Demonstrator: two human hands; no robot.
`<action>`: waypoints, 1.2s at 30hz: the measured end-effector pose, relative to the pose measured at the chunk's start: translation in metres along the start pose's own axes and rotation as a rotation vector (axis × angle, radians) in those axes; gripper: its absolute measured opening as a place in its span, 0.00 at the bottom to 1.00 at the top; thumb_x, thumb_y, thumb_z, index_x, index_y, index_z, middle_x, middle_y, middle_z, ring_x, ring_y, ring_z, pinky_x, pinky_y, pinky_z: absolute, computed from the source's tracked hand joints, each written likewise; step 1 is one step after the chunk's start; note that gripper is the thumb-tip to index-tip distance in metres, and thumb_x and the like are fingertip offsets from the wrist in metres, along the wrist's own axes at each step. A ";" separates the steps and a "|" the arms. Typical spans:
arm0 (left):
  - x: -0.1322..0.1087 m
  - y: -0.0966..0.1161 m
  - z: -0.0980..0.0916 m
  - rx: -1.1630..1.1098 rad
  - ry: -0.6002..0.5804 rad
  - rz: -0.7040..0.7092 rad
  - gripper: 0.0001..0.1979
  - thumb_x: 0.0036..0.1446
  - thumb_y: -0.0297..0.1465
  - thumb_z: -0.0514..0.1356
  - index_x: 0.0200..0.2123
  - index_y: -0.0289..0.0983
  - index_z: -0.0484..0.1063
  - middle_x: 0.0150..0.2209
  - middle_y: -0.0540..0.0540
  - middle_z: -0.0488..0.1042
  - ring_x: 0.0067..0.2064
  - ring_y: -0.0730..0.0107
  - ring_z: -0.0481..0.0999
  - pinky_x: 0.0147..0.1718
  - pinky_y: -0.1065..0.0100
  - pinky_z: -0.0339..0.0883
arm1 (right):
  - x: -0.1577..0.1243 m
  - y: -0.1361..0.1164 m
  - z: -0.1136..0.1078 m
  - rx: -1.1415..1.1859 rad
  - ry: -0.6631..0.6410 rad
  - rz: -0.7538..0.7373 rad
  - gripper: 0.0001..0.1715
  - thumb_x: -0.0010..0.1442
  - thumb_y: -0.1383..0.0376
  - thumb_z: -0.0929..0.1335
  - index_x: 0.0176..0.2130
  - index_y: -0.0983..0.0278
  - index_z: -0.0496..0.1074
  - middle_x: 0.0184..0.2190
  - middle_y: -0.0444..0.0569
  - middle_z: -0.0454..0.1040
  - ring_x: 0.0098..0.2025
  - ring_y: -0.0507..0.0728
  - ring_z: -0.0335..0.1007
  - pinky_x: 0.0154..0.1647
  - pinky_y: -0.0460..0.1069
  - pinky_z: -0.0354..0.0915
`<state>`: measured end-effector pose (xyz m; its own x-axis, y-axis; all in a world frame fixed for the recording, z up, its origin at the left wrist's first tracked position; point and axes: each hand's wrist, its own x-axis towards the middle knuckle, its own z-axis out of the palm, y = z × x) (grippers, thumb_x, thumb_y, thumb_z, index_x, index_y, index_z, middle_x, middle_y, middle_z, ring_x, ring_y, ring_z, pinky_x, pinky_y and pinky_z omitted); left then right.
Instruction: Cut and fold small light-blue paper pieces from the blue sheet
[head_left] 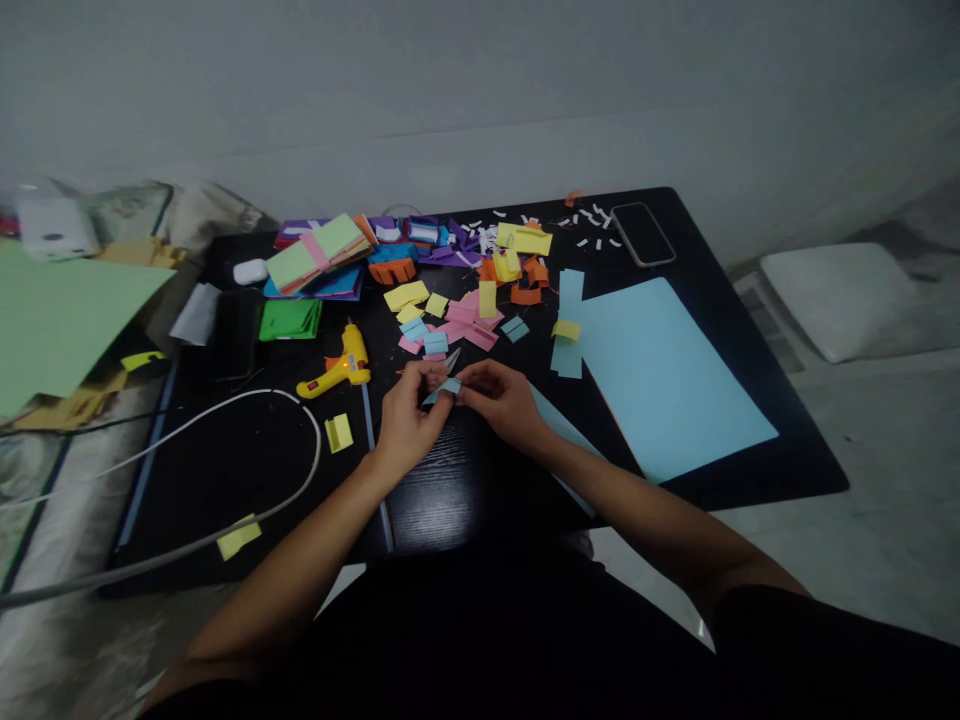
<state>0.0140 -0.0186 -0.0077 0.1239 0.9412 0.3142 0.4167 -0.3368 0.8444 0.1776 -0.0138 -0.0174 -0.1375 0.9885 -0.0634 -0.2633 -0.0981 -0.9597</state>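
Pinching blue paper [451, 385], open tabletop [442, 475] toward the near edge [424, 548]

No word, brand or number can be read with certainty; the yellow glue gun [341, 367] on the desk [450, 510] carries a small pale mark on its body, too small and blurred to make out; the white object [56, 222] near the left edge bears a little dark mark, which is just as illegible.
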 end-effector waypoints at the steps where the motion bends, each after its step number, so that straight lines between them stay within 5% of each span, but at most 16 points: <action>1: 0.000 0.000 0.000 -0.006 -0.005 -0.004 0.09 0.61 0.29 0.61 0.46 0.39 0.68 0.37 0.49 0.77 0.37 0.70 0.79 0.39 0.67 0.73 | 0.000 0.001 0.000 0.002 0.000 0.002 0.14 0.50 0.60 0.79 0.35 0.61 0.77 0.32 0.44 0.80 0.34 0.53 0.77 0.44 0.50 0.75; 17: 0.001 0.002 -0.001 0.012 0.005 -0.050 0.10 0.60 0.30 0.63 0.45 0.39 0.69 0.36 0.49 0.77 0.36 0.69 0.78 0.38 0.68 0.71 | 0.001 -0.002 -0.002 0.064 0.009 0.108 0.20 0.46 0.57 0.81 0.35 0.63 0.77 0.33 0.45 0.80 0.36 0.54 0.78 0.43 0.52 0.78; 23: 0.004 0.007 -0.001 0.066 -0.030 -0.025 0.11 0.60 0.30 0.64 0.45 0.39 0.69 0.37 0.49 0.78 0.30 0.73 0.75 0.28 0.72 0.68 | 0.002 -0.006 -0.003 0.159 0.055 0.193 0.21 0.43 0.62 0.81 0.38 0.62 0.77 0.32 0.42 0.79 0.37 0.53 0.78 0.43 0.51 0.79; 36: 0.004 0.005 -0.003 0.071 -0.077 -0.050 0.09 0.61 0.31 0.63 0.45 0.39 0.70 0.37 0.49 0.78 0.30 0.72 0.76 0.27 0.73 0.67 | 0.001 -0.002 -0.002 -0.057 0.035 0.056 0.12 0.51 0.62 0.76 0.38 0.62 0.79 0.35 0.45 0.81 0.38 0.56 0.79 0.44 0.53 0.78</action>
<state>0.0141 -0.0169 -0.0015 0.1687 0.9569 0.2363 0.4863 -0.2893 0.8245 0.1798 -0.0121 -0.0159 -0.1172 0.9851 -0.1259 -0.2012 -0.1477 -0.9684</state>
